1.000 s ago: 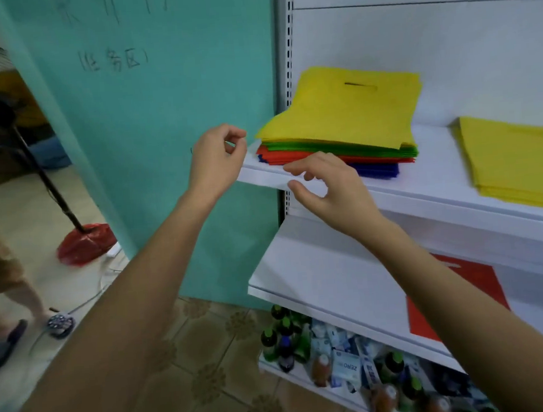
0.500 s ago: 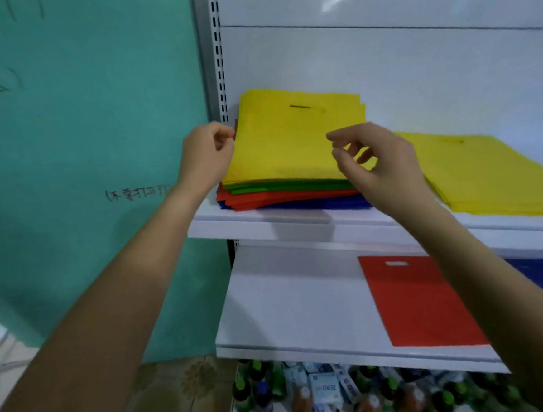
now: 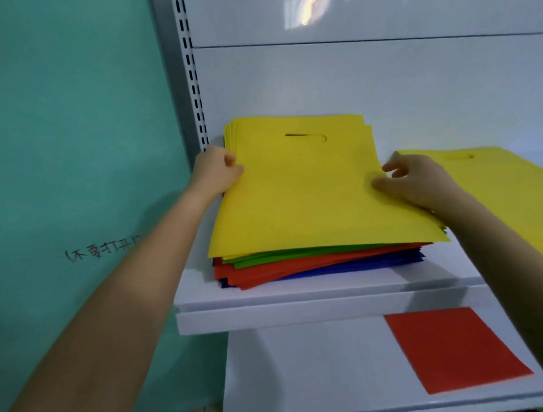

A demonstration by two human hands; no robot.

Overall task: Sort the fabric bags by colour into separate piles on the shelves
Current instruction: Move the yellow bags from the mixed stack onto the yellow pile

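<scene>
A mixed stack of fabric bags (image 3: 304, 261) lies on the upper white shelf (image 3: 304, 310), with green, red and blue layers under a top yellow bag (image 3: 304, 190). My left hand (image 3: 217, 172) pinches that yellow bag's left edge. My right hand (image 3: 417, 183) grips its right edge, thumb on top. A separate pile of yellow bags (image 3: 516, 193) lies to the right on the same shelf. A single red bag (image 3: 453, 347) lies flat on the lower shelf (image 3: 310, 381).
A teal wall panel (image 3: 71, 156) with handwriting stands to the left of the shelf upright (image 3: 189, 82). The white back panel rises behind the stacks. A strip of floor shows at the bottom left.
The view has moved closer to the shelf. Both hands have reached the top yellow bag's side edges and taken hold of it; before, they hovered near the stack.
</scene>
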